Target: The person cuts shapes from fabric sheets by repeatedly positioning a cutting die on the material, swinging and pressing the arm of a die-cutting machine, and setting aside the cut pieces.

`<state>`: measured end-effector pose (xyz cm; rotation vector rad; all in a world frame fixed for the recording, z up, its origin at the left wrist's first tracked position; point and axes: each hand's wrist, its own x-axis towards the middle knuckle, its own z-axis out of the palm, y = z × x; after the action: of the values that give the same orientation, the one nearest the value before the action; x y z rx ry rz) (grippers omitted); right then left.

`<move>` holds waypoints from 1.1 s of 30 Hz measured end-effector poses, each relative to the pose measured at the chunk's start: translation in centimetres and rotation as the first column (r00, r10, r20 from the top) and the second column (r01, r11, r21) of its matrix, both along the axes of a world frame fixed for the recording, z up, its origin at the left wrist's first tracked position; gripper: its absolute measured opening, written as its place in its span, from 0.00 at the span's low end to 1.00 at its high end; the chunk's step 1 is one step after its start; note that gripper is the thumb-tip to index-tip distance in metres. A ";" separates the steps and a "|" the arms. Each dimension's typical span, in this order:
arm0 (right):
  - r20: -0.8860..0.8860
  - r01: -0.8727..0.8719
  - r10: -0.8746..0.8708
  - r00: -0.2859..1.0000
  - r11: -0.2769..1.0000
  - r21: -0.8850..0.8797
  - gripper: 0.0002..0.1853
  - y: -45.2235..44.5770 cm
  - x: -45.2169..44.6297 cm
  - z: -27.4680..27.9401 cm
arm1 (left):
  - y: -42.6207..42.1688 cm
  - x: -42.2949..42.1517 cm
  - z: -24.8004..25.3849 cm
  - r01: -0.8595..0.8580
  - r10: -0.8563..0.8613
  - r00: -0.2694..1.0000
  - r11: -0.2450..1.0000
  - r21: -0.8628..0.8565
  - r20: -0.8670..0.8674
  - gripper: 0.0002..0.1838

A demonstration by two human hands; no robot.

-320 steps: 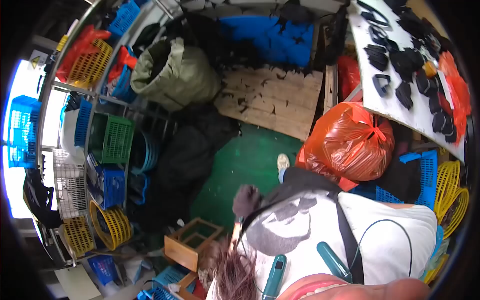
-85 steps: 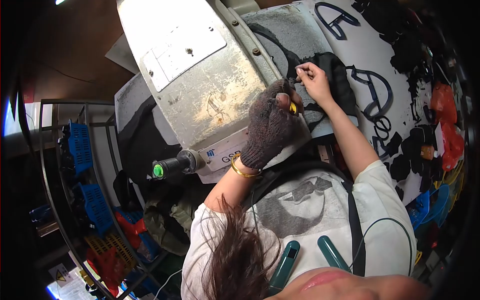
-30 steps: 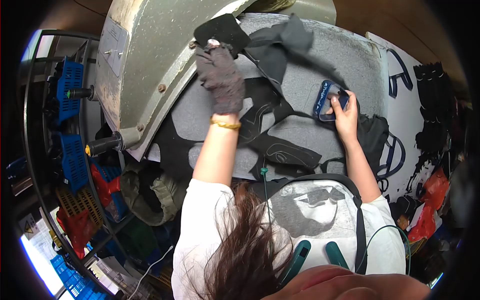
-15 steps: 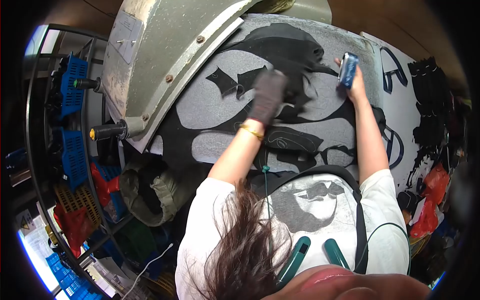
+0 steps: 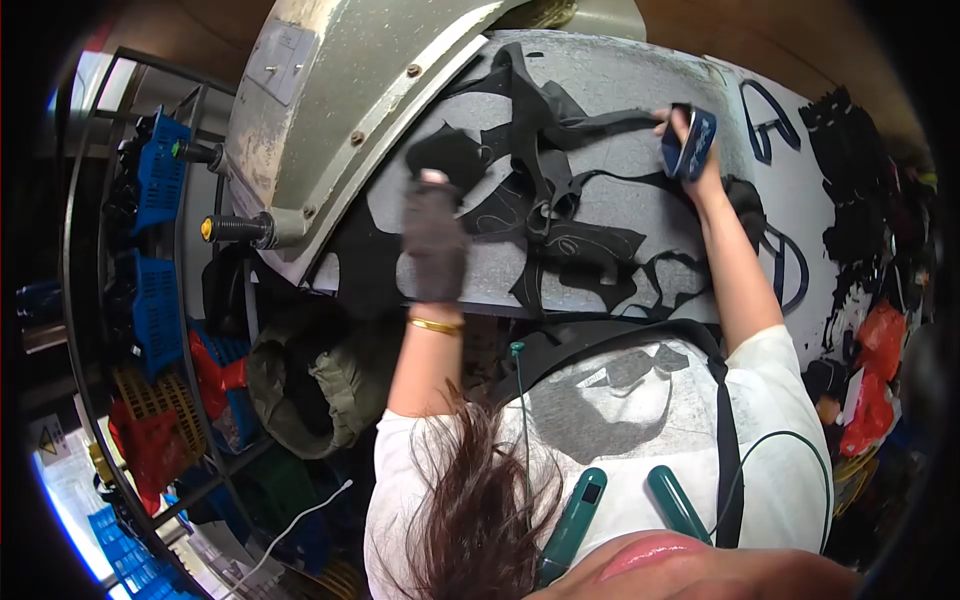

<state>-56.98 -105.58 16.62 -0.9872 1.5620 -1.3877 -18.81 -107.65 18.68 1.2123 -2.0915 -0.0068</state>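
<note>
My left hand (image 5: 435,240), in a dark fingerless glove, is over the left side of the grey work surface (image 5: 640,75). Its fingers look closed on a rounded black material piece (image 5: 445,155), though the grip is partly hidden. At upper right, my right hand (image 5: 705,175) holds a dark blue cutting die (image 5: 690,145) with white lettering on its side. Between my hands lie black offcut strips (image 5: 525,120), bunched and overlapping. Closer to my body are black cut-out pieces (image 5: 590,250) with pale outlines.
A large metal press head (image 5: 350,100) overhangs the surface at upper left, with black handles (image 5: 238,229) on its side. Blue die frames (image 5: 768,120) lie at the right, by stacked black pieces (image 5: 850,150). A rack with blue baskets (image 5: 155,300) stands left.
My left hand has moved left and toward my body. The black offcut has shifted and bunched into strips, baring more grey surface. My right hand has tilted the die slightly.
</note>
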 end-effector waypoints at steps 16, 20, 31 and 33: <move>-0.269 0.755 -0.732 0.626 0.655 -0.030 0.08 31.5 -4.4 -8.3 | -5.9 -11.4 -4.8 -0.191 0.229 0.955 0.961 -0.200 0.190 0.21; 0.065 0.940 -0.939 0.339 0.341 0.027 0.06 43.5 -4.4 -12.8 | -11.1 -15.1 -4.8 0.230 -0.159 0.973 0.721 0.653 -0.166 0.20; -0.099 0.972 -0.974 0.203 0.188 0.140 0.13 57.9 -9.2 -15.4 | -11.1 -19.4 -2.3 0.534 -0.239 0.844 0.471 0.702 -0.481 0.19; -0.255 0.959 -0.925 0.280 0.260 0.110 0.13 56.7 -12.5 -15.1 | -8.8 -18.0 -2.5 0.579 -0.253 0.805 0.534 0.616 -0.537 0.19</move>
<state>-69.49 -48.86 1.50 0.2220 2.5720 -1.8021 -36.82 -116.48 16.19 0.9470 -1.9849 -1.3981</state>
